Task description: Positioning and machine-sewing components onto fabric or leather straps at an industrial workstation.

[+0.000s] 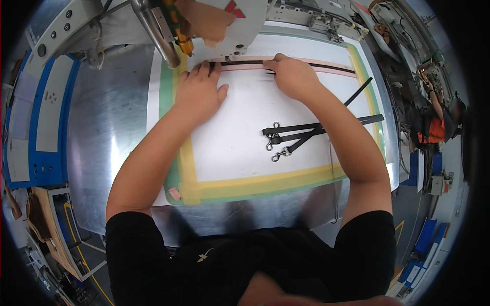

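A narrow black strap (326,66) lies lengthwise along a pink strip (245,67) at the far side of the white sheet. My left hand (198,96) rests on the strip's left end, fingers stretched out and thumb spread, pressing down. Farther right along the strap, my right hand (296,77) is closed with its fingertips down on it. A thin dark piece pokes out beneath those fingers, too small to name. Nearer to me, several black straps with metal swivel hooks (276,157) lie in a loose pile, partly hidden beneath my right forearm.
Yellow and green tape (240,187) borders the sheet on a metal table (104,122). A machine head (224,25) and a metal tube (157,38) hang close beyond my left hand. A blue-and-white cabinet (48,102) stands left. Another person (436,127) is at the far right.
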Motion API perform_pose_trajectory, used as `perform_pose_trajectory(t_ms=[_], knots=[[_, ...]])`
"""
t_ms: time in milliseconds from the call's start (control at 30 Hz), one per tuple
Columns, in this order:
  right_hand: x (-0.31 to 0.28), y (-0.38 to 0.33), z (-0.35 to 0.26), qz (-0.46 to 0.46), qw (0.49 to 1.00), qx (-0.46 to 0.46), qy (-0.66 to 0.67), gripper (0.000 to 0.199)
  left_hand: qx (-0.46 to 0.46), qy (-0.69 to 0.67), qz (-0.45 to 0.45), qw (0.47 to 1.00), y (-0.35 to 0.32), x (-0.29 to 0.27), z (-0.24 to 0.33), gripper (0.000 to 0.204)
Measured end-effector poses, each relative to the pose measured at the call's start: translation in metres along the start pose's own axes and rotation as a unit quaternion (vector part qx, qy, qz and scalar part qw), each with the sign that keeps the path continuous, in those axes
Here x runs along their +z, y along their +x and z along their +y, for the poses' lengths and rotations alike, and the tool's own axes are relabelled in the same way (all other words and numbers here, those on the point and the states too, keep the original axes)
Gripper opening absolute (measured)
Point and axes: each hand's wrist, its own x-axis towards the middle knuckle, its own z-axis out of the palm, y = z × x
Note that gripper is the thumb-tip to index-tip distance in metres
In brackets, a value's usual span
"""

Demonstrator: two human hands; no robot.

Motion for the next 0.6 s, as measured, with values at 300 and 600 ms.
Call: perform_pose_trajectory(t_ms=[300, 600], knots=[[0.012, -0.001, 0.004, 0.039, 0.999, -0.029, 0.011, 0.04, 0.019, 0.006, 0.003, 1.0, 0.016, 0.004, 0.027, 0.057], [0.009, -0.006, 0.014, 0.023, 0.999, -0.021, 0.029, 0.046, -0.028, -0.012, 0.018, 0.999, 0.027, 0.009, 0.06, 0.059]])
